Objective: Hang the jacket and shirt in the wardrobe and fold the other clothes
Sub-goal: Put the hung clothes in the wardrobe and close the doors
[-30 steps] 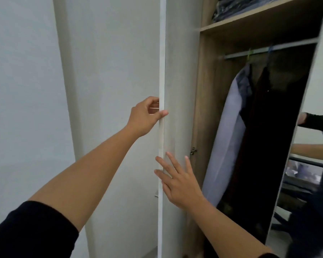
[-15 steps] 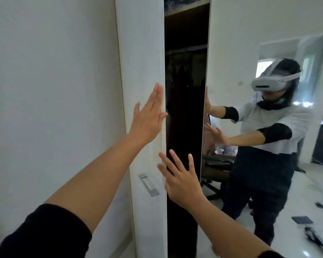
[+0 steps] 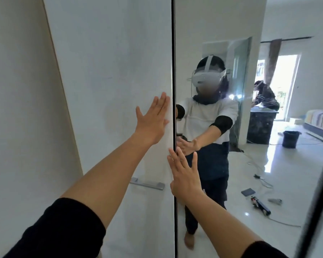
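Note:
The wardrobe stands closed in front of me. Its left door (image 3: 110,71) is plain white with a metal handle (image 3: 147,183). Its right door (image 3: 222,25) is a mirror. Only a thin dark seam separates the two doors. My left hand (image 3: 153,120) lies flat and open against the white door's right edge. My right hand (image 3: 183,174) presses flat, fingers spread, on the mirror door right beside the seam. The jacket, the shirt and the other clothes are hidden from view.
A white wall (image 3: 17,108) runs along the left. The mirror reflects me wearing a headset, a shiny tiled floor with cables and small tools (image 3: 259,203), a dark bucket (image 3: 290,138), a dark counter (image 3: 259,125), another person behind it, and a bright doorway.
The wardrobe stood open a second ago with hanging clothes visible. The doors swung shut under both hands; my left hand went from gripping the door's edge to lying flat on its face.

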{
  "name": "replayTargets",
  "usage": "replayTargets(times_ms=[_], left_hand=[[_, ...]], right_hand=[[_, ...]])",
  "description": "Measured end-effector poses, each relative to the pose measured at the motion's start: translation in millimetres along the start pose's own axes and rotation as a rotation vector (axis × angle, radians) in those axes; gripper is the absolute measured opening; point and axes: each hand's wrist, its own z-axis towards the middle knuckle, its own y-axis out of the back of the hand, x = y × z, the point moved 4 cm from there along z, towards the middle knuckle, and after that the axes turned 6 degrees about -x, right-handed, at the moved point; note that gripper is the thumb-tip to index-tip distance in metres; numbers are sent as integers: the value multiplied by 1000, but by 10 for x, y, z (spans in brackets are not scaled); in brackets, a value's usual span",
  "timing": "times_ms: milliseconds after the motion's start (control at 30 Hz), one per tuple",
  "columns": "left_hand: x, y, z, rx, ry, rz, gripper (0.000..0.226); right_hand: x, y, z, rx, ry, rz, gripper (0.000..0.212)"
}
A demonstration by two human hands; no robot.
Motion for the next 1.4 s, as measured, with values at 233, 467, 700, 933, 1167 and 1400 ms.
replayTargets(times_ms=[233, 467, 700, 933, 1167, 1400], left_hand=[[18, -351, 173, -16, -24, -80, 70], [-662, -432, 98, -239, -187, -262, 65], [-2467, -279, 210, -322, -543, -368, 69], [-3622, -133, 459, -332, -705, -371, 68], [-4280, -222, 721, -255, -668, -356, 73], [-4445, -357, 752, -322, -624, -316, 69]], right_hand=[[-55, -200, 235, 71, -36, 46, 83], [-762, -299, -466, 15, -251, -56, 83], [-2082, -236, -1596, 123, -569, -301, 79], [-2904, -158, -2128, 24, -512, -465, 73], [-3340, -258, -2070, -5, -327, -527, 73], [-3489, -409, -2048, 13, -299, -604, 65]])
